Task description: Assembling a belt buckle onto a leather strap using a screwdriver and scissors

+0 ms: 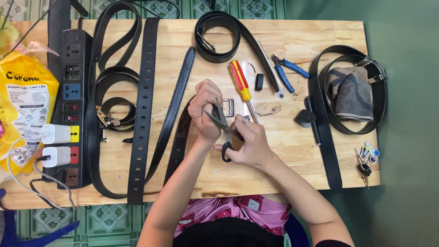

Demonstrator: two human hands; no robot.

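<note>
While we leaned over the wooden worktop (292, 151), our left hand (206, 110) kept a closed grip on the end of a dark belt (180, 137), pinching it just beside its square metal buckle (229, 107). Our right hand (249, 144) had its fingers through the black loops of a pair of scissors (222, 126), grip closed on the handles, the blades slightly parted and touching the belt end by the left thumb. The belt ran down from our hands toward the near edge of the worktop. Just beyond the buckle lay a screwdriver (241, 82) with a red and yellow handle, and blue-handled pliers (286, 73) lay further right. Several other black belts (144, 110) lay stretched or coiled to the left, beside a power strip (73, 105) with two white chargers plugged in.
</note>
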